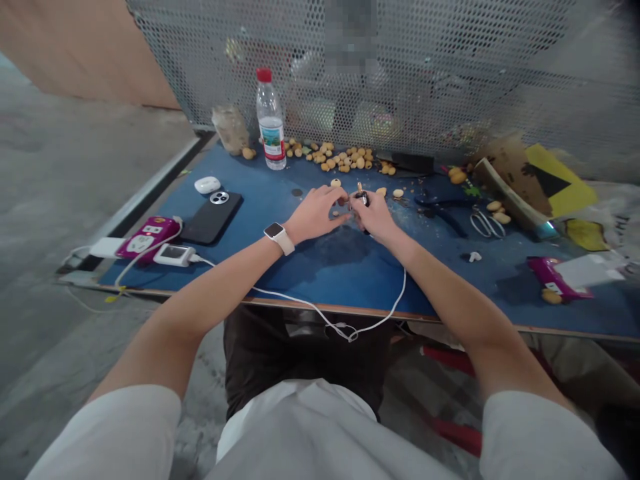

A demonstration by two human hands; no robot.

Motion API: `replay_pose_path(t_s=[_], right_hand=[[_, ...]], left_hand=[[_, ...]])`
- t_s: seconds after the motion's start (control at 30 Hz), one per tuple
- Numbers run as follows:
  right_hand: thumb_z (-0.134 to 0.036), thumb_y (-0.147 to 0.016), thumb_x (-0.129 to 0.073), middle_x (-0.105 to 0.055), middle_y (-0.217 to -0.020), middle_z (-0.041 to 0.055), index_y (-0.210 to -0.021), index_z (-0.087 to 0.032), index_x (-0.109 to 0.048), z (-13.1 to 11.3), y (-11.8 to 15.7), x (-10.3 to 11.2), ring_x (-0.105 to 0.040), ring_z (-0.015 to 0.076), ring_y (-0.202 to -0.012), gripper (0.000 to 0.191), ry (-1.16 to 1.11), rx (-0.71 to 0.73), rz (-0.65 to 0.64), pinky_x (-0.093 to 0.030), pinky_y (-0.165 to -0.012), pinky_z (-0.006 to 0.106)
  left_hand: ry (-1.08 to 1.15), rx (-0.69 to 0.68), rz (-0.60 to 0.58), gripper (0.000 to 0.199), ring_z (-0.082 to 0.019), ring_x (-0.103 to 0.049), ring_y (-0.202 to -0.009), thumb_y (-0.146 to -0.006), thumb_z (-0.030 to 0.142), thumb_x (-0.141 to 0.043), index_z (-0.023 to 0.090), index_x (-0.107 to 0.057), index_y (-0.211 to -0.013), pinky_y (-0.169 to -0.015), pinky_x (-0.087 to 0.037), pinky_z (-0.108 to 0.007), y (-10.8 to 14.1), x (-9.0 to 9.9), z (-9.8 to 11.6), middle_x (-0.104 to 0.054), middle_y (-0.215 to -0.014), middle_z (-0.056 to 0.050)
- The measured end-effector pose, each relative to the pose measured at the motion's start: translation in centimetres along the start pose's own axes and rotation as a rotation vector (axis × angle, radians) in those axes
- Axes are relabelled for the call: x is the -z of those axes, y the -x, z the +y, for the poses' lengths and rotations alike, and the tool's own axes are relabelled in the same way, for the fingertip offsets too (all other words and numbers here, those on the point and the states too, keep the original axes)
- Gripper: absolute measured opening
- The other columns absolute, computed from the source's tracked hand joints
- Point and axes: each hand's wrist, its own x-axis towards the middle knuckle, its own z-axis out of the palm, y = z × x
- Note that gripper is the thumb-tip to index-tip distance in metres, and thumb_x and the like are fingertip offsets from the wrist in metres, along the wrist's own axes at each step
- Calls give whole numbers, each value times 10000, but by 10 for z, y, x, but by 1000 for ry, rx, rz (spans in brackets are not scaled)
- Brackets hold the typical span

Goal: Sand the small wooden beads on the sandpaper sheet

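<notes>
While the right hand point(374, 215) pinches a small dark object point(363, 198) in its curled fingers, the left hand point(315, 213) reaches in beside it, fingers loosely extended, their tips just by the object. Whether they touch it, I cannot tell. The object, too small to make out, shows a tan tip pointing up and sits between the hands, above a blue table point(320, 267).

Tan nuts point(345, 160) lie in a loose scatter just beyond the hands, with a few more near the right hand. Further right lie dark pliers point(443, 212) and steel scissors point(486, 225). A water bottle point(270, 120) with a red cap stands at the back, before a perforated metal screen point(425, 80).

Left of the hands lie a black phone point(213, 217), a white earbud case point(207, 185), a magenta power strip point(147, 238) and a power bank point(174, 255). A white cable point(325, 310) trails from the power bank over the table's front edge. A smartwatch point(279, 238) sits on the left wrist.
</notes>
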Motion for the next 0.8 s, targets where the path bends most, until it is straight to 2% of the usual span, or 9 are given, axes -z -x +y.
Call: replay_pose_path(t_s=[0.1,0.23,0.37,0.43,0.53,0.67,0.8], right_hand=[[-748,-967,-721,-502,-631,-20,-939,-324,-605,-2,5,-11,-501,219,-535,441,-209,-87,50,-482,-537,410],[-864,-903,-813,-530,-633,-25,-947,-327,-639,-1,9,-11,-499,212,-521,566,-260,-106,19,-487,-542,420],[-951,-910,-784,-513,-592,-39,-999,-326,-673,0,9,-10,-498,219,-510,642,-261,-102,6,-501,-555,427],[-993,-901,-756,-526,-605,-34,-969,-335,-643,1,8,-8,-508,224,-525,671,-207,-86,13,-501,-573,428],[-984,-951,-680,-628,-737,13,-939,-321,-627,3,6,0,-585,241,-615,665,-41,7,52,-517,-636,431],[-796,-1085,-632,-757,-877,81,-945,-287,-655,10,3,17,-695,299,-841,528,341,180,87,-559,-836,444],[-650,-1136,-634,-845,-978,115,-1017,-282,-716,15,0,28,-744,346,-926,395,487,174,74,-565,-892,453]], left_hand=[[-64,8,-15,222,-357,-757,-1302,-1175,346,-762,198,-725,-1335,-1126,-556,-481,2,0,7,-830,-1348,-148],[-118,12,-26,160,-365,-752,-1315,-1215,310,-682,193,-730,-1312,-1129,-552,-488,2,0,11,-832,-1340,-164],[-89,21,-27,152,-346,-768,-1292,-1200,192,-623,194,-754,-1276,-1114,-561,-462,0,-1,8,-846,-1273,-149],[-55,28,-25,211,-326,-785,-1254,-1199,142,-581,201,-776,-1249,-1106,-573,-448,-1,-1,3,-862,-1229,-132],[-45,58,9,260,-316,-801,-1216,-1201,131,-561,206,-807,-1237,-1082,-590,-443,-3,0,-7,-877,-1226,-126],[-69,104,90,267,-317,-800,-1199,-1215,168,-560,207,-821,-1257,-1080,-594,-455,-4,4,-18,-871,-1229,-126],[-95,127,131,289,-334,-785,-1221,-1238,199,-547,216,-832,-1281,-1089,-593,-483,-2,7,-17,-866,-1249,-135]])
